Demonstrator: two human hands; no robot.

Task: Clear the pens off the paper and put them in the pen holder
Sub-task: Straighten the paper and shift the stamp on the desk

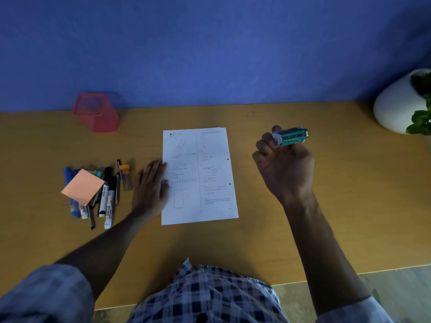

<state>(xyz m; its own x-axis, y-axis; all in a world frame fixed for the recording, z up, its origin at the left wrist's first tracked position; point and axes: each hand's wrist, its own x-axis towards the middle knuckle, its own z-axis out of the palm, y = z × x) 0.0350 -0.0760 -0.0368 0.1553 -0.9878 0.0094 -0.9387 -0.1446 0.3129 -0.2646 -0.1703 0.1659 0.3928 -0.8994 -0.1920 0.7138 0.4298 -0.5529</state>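
Note:
A printed white paper (205, 178) lies in the middle of the wooden desk (268, 229). My left hand (150, 185) rests flat on the paper's left edge, fingers spread. To its left lies a pile of pens and markers (105, 194), partly covered by an orange sticky-note pad (82, 186); a small orange-capped tube (126, 177) lies beside the pile. The red mesh pen holder (96, 113) stands at the back left against the wall. My right hand (283, 166) is raised right of the paper, closed around a small green-and-white packet (291, 136).
A white round planter (394, 106) with green leaves stands at the desk's back right corner. A blue wall (210, 50) runs behind the desk. The desk's near edge ends over a grey floor (384, 287).

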